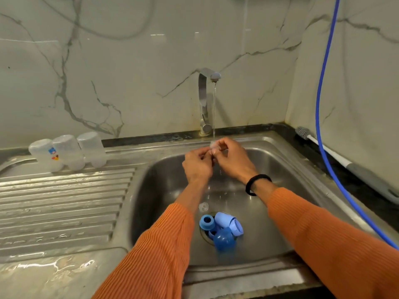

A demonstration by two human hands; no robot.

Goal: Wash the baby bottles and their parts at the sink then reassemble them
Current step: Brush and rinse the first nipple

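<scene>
Directly under the tap [206, 100], in the thin stream of water, both hands work on one small clear part, most likely a teat [213, 145]. The left hand [197, 164] and the right hand [234, 158] meet just below the spout, and the fingers of each pinch the teat from either side, so it is being rinsed or rubbed between them.

Well to the left of the tap, on the ribbed draining surface [64, 195], three clear bottles [68, 152] stand upside down in a row, touching one another. They look washed and set to drain (a fair guess from how they stand, nothing more).

Down from the tap, over the drain of the sink [280, 212], lies a heap of blue parts [222, 228]: a ring, caps and a rounder piece, all touching. Just above the heap, nearer the tap, another clear teat [203, 206] lies on the sink floor. Right of the tap, along the wall, a bottle brush [345, 162] rests on the dark surface beside a blue hose [323, 104].

So the task seems roughly midway: bottles done, one teat in hand, and the blue parts and the other teat probably left to wash. No reassembly has begun.
</scene>
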